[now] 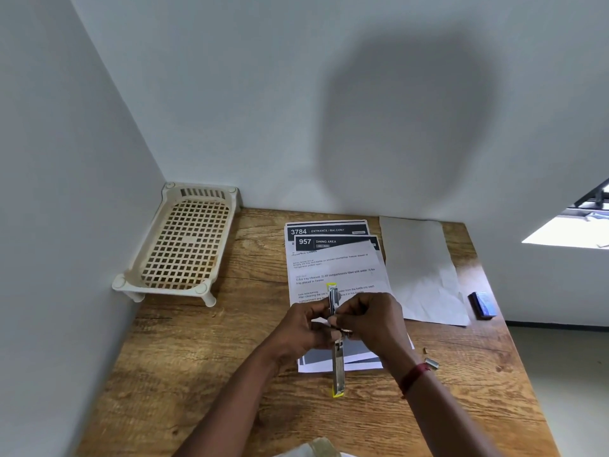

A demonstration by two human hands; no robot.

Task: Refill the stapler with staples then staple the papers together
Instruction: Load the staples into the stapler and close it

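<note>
I see the left hand (298, 334) and right hand (372, 324) both pinching the opened-out stapler (338, 367) at its middle, above the printed papers (336, 262). A loose staple strip (432, 363) lies beside the right wrist. A blank sheet (421, 268), a blue box (482, 304) and a cream lattice rack (184, 242) sit apart from the hands.

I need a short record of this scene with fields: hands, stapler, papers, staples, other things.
hands: left hand and right hand both grip the stapler
stapler: opened out long, over the papers
papers: printed sheets, loosely overlapped on the table
staples: staple strip on the table by the right wrist
other: blue box far right; white basket left; blank sheet beside the papers
</note>
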